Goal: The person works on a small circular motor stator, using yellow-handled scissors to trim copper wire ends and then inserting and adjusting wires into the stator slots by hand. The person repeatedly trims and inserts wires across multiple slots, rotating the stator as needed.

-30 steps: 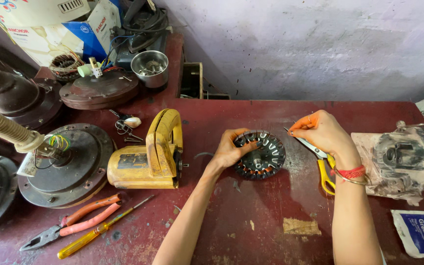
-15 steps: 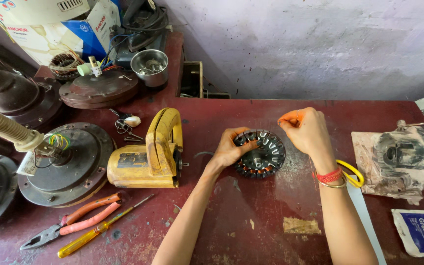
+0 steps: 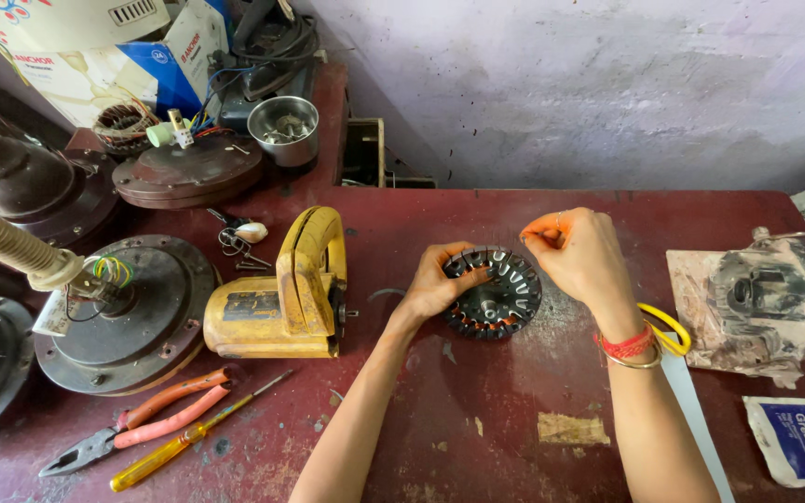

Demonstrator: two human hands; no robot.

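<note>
A round black slotted motor stator (image 3: 503, 296) with copper showing at its lower rim lies on the dark red table (image 3: 477, 428). My left hand (image 3: 440, 284) grips its left edge, thumb across the top. Just above the stator's upper right rim, my right hand (image 3: 578, 251) pinches a small orange strip (image 3: 540, 227) between thumb and fingers. Red and gold bangles sit on that wrist. Yellow-handled scissors (image 3: 668, 328) lie behind my right forearm, mostly hidden.
A yellow power tool (image 3: 281, 298) lies left of the stator. Orange pliers (image 3: 146, 428) and a yellow screwdriver (image 3: 188, 445) lie at the front left. Fan motor housings (image 3: 128, 317) crowd the left side. A steel bowl (image 3: 283, 129) stands at the back. Greasy paper with a metal part (image 3: 757, 303) lies right.
My right hand has moved left from the scissors to the stator's upper right rim, carrying the orange strip. My left hand has stayed on the stator.
</note>
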